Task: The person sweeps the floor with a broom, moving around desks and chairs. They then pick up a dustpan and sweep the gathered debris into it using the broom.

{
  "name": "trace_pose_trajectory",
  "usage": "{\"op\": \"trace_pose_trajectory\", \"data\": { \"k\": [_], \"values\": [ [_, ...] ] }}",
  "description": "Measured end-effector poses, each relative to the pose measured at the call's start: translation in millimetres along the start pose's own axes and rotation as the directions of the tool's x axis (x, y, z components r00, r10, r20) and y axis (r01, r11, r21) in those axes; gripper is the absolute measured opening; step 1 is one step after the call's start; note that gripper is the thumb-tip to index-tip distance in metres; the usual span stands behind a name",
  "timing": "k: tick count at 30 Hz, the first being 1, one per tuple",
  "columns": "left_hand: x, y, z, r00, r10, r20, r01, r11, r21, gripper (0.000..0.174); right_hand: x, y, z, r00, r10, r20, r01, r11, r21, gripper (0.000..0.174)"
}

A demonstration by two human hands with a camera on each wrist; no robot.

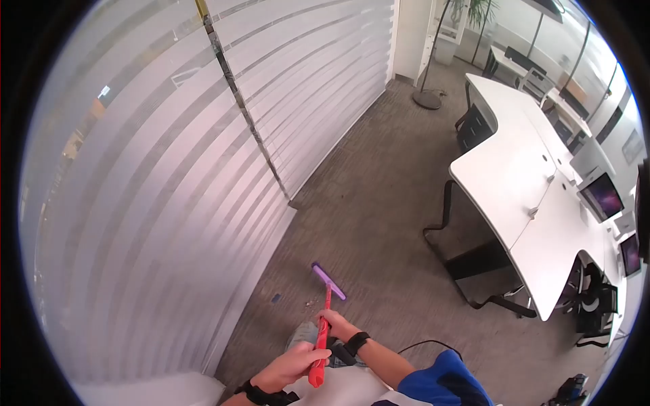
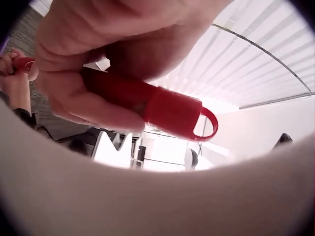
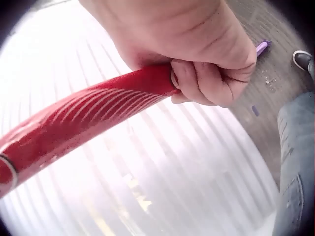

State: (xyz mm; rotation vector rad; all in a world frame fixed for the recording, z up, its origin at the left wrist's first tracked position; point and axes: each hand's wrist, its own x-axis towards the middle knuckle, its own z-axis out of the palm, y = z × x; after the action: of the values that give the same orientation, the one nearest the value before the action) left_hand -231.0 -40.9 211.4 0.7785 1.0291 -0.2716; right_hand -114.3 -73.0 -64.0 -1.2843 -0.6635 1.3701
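Both hands hold a broom with a red handle [image 1: 322, 336] and a purple head [image 1: 329, 281], which is down at the grey carpet. My left hand [image 1: 292, 366] grips the handle near its upper end, where a red hanging loop [image 2: 210, 124] sticks out in the left wrist view. Lower on the stick, my right hand [image 1: 334, 325] wraps its fingers round it; in the right wrist view these fingers [image 3: 206, 81] are curled tight. A small patch of crumbs [image 1: 311, 303] lies on the carpet beside the broom head, and a small dark blue piece [image 1: 275, 298] lies left of it.
A striped, blind-covered glass wall [image 1: 169, 203] runs along the left. White desks [image 1: 514, 169] with monitors [image 1: 601, 197] stand on the right, their dark legs reaching the carpet. A round lamp base [image 1: 427, 100] stands further back. The person's shoe [image 3: 302, 60] is close to the crumbs.
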Motion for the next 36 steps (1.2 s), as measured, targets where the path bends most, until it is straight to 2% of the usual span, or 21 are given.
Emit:
{"op": "trace_pose_trajectory", "data": {
  "k": [1,2,3,4,6,7,8,10,11,12,13,15,16,18,20,21,23,25,27,31,36],
  "values": [
    [2.4,5.1,-0.8,1.000,0.009,0.010,-0.009,1.000,-0.005,0.022,1.5,-2.2,-11.2,0.918,-0.384,0.103,0.397,0.867,-0.300,0.011],
    [7.8,11.3,-3.3,0.995,0.038,0.093,-0.042,0.998,0.036,0.022,7.7,-15.0,-24.7,0.915,-0.388,0.110,0.403,0.861,-0.310,0.011],
    [12.3,19.9,-6.7,0.983,0.062,0.174,-0.077,0.994,0.078,0.024,18.2,-32.6,-40.2,0.997,0.079,0.015,-0.080,0.991,0.104,0.007],
    [11.7,32.3,-8.0,0.982,0.071,0.176,-0.086,0.993,0.079,0.024,26.3,-47.1,-56.0,0.843,0.524,0.126,-0.510,0.702,0.497,0.004],
    [10.9,62.4,-8.9,0.953,0.267,0.142,-0.285,0.951,0.121,0.027,35.9,-49.0,-100.3,0.953,0.302,-0.026,-0.278,0.906,0.320,0.014],
    [21.1,72.6,-17.1,0.950,0.275,0.148,-0.293,0.948,0.121,0.027,35.6,-53.4,-126.5,0.993,-0.071,-0.093,0.059,0.991,-0.122,0.019],
    [36.6,76.9,-32.3,0.946,0.321,0.037,-0.323,0.931,0.170,0.028,33.8,-56.0,-153.3,0.907,-0.422,0.011,0.361,0.762,-0.537,0.024],
    [78.5,83.8,-65.7,0.910,0.389,-0.144,-0.350,0.907,0.235,0.027,37.3,-48.9,-208.5,0.969,-0.164,-0.182,0.097,0.940,-0.327,0.021],
    [105.1,85.1,-87.7,0.887,0.408,-0.217,-0.353,0.901,0.253,0.026,36.7,-60.0,-232.3,0.946,0.227,-0.232,-0.163,0.950,0.266,0.022],
    [138.9,78.7,-117.7,0.884,0.358,-0.300,-0.289,0.924,0.250,0.025,34.7,-69.0,-249.0,0.955,0.129,-0.269,-0.070,0.973,0.218,0.021],
    [168.8,72.8,-147.5,0.873,0.307,-0.380,-0.223,0.943,0.248,0.025,36.3,-82.9,-266.6,0.940,0.213,-0.267,-0.143,0.955,0.259,0.017],
    [205.7,82.6,-185.0,0.807,0.285,-0.517,0.098,0.799,0.593,0.025,51.6,-118.8,-287.9,0.916,0.287,-0.279,-0.200,0.932,0.303,0.014],
    [228.6,84.0,-211.5,0.814,0.292,-0.502,0.087,0.793,0.602,0.025,62.7,-141.9,-294.6,0.856,0.430,-0.285,-0.263,0.839,0.477,0.009],
    [276.5,91.3,-238.4,0.829,0.392,-0.398,0.298,0.291,0.909,0.027,78.4,-199.8,-307.4,0.771,0.571,-0.282,-0.305,0.720,0.623,0.008],
    [299.6,144.3,-225.5,0.856,0.407,-0.318,0.179,0.344,0.922,0.027,94.3,-241.1,-304.1,0.829,0.343,-0.441,-0.121,0.881,0.457,0.013],
    [307.7,181.0,-218.4,0.859,0.445,-0.252,0.070,0.384,0.921,0.028,107.3,-243.5,-328.7,0.826,0.348,-0.444,-0.126,0.881,0.456,0.013],
    [324.6,256.9,-189.5,0.887,0.357,-0.294,-0.079,0.743,0.665,0.027,135.7,-239.2,-387.2,0.853,0.519,0.045,-0.270,0.367,0.890,0.010],
    [343.9,332.4,-162.7,0.895,0.390,-0.217,-0.136,0.701,0.700,0.025,155.1,-274.5,-399.9,0.849,0.527,0.028,-0.202,0.276,0.940,0.012],
    [383.4,387.2,-154.0,0.785,0.618,0.039,-0.289,0.310,0.906,0.025,175.7,-296.8,-418.8,0.849,0.527,-0.046,-0.138,0.305,0.942,0.016],
    [438.3,514.9,-119.2,0.754,0.646,0.123,-0.368,0.260,0.893,0.023,231.6,-332.6,-458.2,0.800,0.590,-0.108,-0.136,0.355,0.925,0.018],
    [520.8,638.2,-107.1,0.769,0.621,0.150,-0.355,0.221,0.908,0.023,336.0,-390.2,-537.5,0.880,0.471,-0.054,-0.166,0.413,0.895,0.009]
  ]
}}
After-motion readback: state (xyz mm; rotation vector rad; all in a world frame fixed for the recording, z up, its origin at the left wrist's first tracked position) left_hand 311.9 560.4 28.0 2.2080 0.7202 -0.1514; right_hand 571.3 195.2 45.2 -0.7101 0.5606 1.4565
